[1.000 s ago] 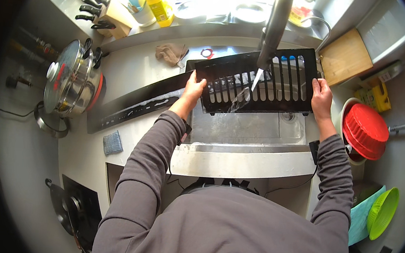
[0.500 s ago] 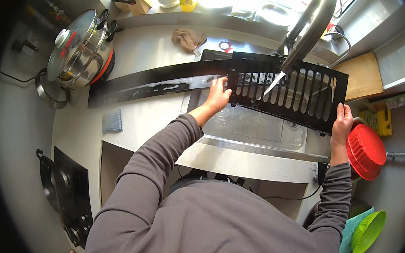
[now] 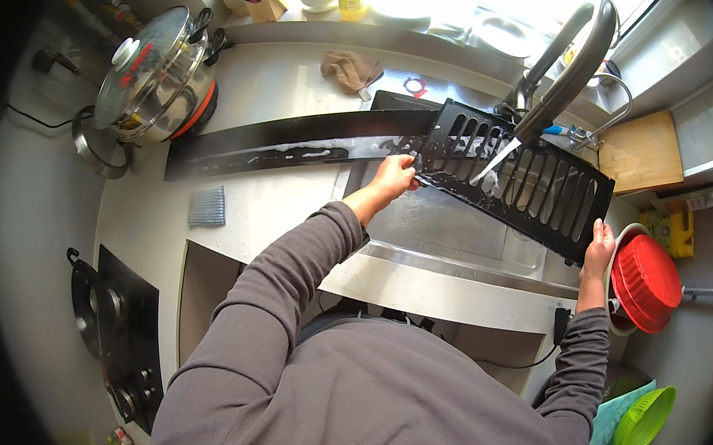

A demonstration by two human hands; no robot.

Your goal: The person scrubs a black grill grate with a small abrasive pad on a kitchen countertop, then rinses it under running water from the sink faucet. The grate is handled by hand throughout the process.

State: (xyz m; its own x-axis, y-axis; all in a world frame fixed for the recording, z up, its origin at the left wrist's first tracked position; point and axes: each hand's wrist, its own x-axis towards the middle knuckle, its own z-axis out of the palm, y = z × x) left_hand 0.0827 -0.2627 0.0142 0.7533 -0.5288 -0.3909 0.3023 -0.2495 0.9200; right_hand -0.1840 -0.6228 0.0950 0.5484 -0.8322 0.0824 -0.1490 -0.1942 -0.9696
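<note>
Both my hands hold a black slotted panel (image 3: 516, 222) over the sink (image 3: 448, 246). My left hand (image 3: 396, 178) is closed on its left end, and my right hand (image 3: 598, 248) grips its lower right corner. Water from the faucet (image 3: 569, 76) runs down onto the slots and splashes there. The panel tilts, its right end nearer to me than its left. Behind my left hand, a long black plate (image 3: 295, 145) with wet streaks reaches from the counter over the sink's left side and passes under the slotted panel.
A steamer pot (image 3: 153, 78) stands at the far left, with a blue-grey sponge (image 3: 207, 207) on the counter (image 3: 142, 204). A brown cloth (image 3: 350, 71) lies behind the long plate. Right of the sink are a cutting board (image 3: 643, 146) and a red basin (image 3: 646, 282). A stove (image 3: 131, 321) sits lower left.
The slotted panel has tilted, its right end dropping toward me with my right hand. My left hand has shifted slightly right and nearer. Water now splashes on the slots.
</note>
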